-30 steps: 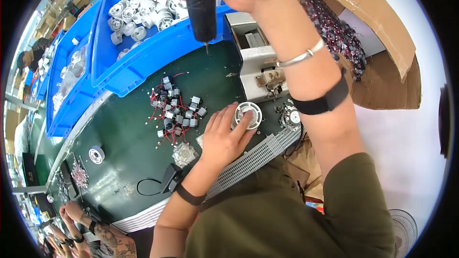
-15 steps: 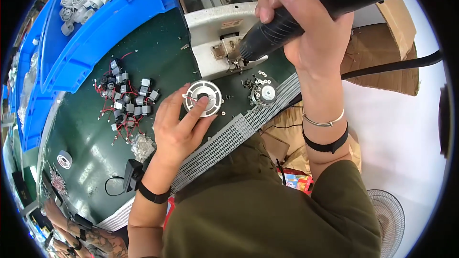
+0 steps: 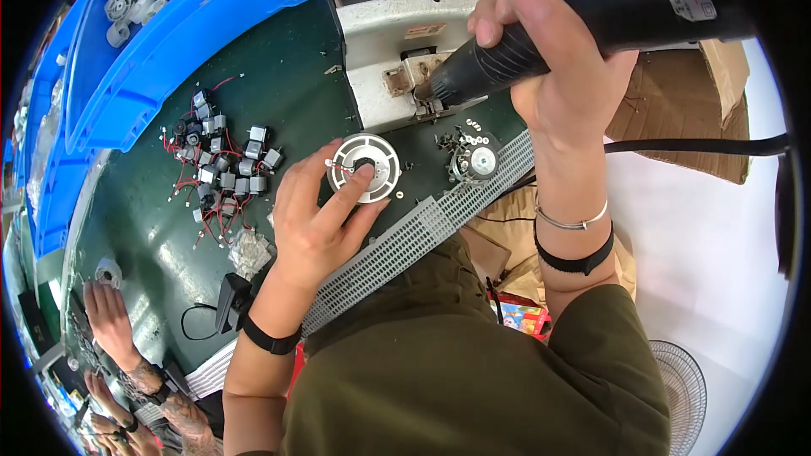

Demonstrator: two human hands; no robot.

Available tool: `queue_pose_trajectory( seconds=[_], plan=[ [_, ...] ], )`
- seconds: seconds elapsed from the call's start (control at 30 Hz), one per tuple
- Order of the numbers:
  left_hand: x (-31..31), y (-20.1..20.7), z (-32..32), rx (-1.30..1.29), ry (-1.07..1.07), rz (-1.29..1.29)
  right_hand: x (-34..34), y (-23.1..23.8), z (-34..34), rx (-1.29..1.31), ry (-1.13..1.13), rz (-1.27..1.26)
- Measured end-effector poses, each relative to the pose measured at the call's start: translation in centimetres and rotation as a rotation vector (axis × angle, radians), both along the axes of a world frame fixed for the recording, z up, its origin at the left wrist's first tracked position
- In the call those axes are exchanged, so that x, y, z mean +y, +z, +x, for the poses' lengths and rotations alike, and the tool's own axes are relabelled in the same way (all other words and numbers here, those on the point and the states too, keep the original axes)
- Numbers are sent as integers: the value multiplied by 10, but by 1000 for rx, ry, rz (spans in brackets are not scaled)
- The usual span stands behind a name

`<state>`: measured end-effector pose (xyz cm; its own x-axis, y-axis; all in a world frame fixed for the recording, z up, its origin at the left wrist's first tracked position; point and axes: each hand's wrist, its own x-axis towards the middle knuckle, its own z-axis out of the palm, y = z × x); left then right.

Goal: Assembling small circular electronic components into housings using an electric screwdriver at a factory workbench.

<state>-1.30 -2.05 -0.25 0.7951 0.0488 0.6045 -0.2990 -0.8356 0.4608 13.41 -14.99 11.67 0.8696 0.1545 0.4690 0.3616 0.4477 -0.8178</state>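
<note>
My left hand [image 3: 306, 224] is closed round a white plastic round housing [image 3: 389, 160] on the green table. Its index finger presses on a small dark part in the housing's middle, and a short red wire shows beside the finger. My right hand [image 3: 570, 76] is wrapped round a black electric screwdriver [image 3: 494, 63], held slanting down to the left. The screwdriver's nose meets the outlet at the front of a grey-white screw feeder [image 3: 367, 89]; its very tip is hidden there. Right of the housing lies a round metal part [image 3: 483, 160] with tiny white rings and dark screws around it.
Left of my hand lies a pile of small motors [image 3: 224, 160] with red wires. A blue bin [image 3: 203, 38] of white plastic parts stands beyond. A co-worker's hand [image 3: 108, 321] reaches in at far left. A perforated grey strip [image 3: 405, 236] edges the table; a black cable [image 3: 701, 146] runs off right.
A co-worker's hand has come up to the pale ring-shaped part at far left. The whole view has shifted a little; my hands keep the same holds, with the screwdriver still at the feeder.
</note>
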Motion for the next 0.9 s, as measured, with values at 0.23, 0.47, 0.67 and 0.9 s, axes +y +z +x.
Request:
queue_pose_trajectory(
  seconds=[0.23, 0.47, 0.67, 0.9],
  plan=[
    [-1, 0, 1, -5, 0, -12, 8, -26, 50, -672, 657, 598],
    [1, -2, -1, 2, 16, -5, 3, -15, 15, -328, 398, 334],
    [-2, -1, 1, -1, 8, -5, -2, -7, -9, -103, 17, 2],
    [-2, 0, 1, -12, 32, 13, 9, -18, 16, -312, 205, 187]
  ],
)
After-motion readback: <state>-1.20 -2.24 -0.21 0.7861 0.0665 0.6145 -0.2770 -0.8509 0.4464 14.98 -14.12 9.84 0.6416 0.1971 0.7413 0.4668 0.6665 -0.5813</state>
